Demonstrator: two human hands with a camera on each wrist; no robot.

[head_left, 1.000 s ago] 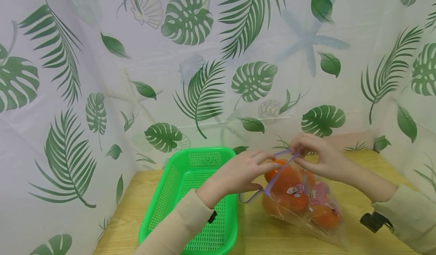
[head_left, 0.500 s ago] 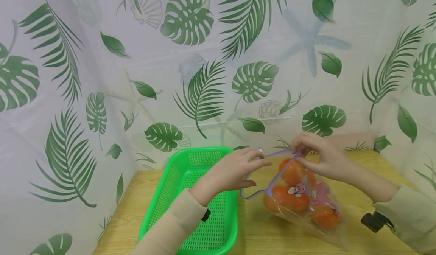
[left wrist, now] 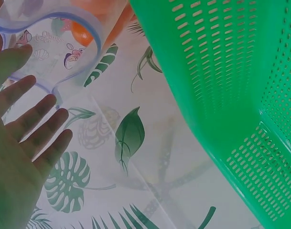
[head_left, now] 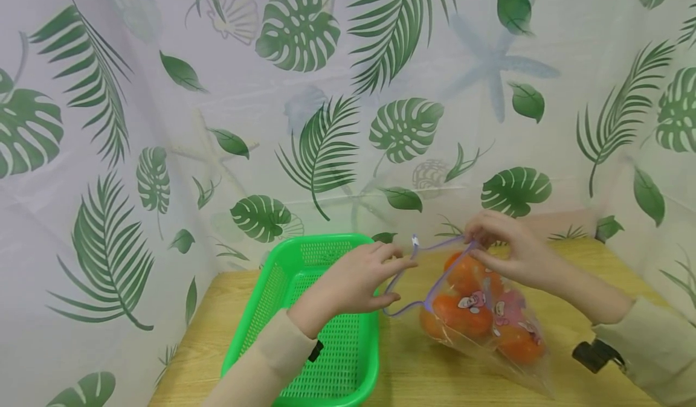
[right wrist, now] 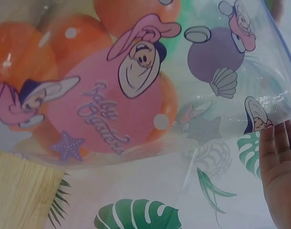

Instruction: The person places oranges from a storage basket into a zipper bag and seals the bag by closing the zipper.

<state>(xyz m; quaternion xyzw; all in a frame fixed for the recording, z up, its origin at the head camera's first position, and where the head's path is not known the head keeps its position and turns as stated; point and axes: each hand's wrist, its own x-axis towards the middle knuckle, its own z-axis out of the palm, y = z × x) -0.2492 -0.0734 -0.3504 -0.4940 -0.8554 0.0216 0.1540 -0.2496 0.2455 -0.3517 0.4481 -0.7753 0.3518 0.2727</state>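
The clear, cartoon-printed zip bag (head_left: 484,316) of orange fruit (head_left: 462,316) lies on the wooden bench (head_left: 435,377); both hands pinch its purple rim, left hand (head_left: 353,283), right hand (head_left: 511,250); looks floppy, slippery, bottom-heavy.

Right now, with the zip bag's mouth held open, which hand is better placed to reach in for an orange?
Probably the left hand: it holds the bag only at the loose end of the rim, right at the opening. The right hand pinches the far corner, keeping the mouth up above the oranges.
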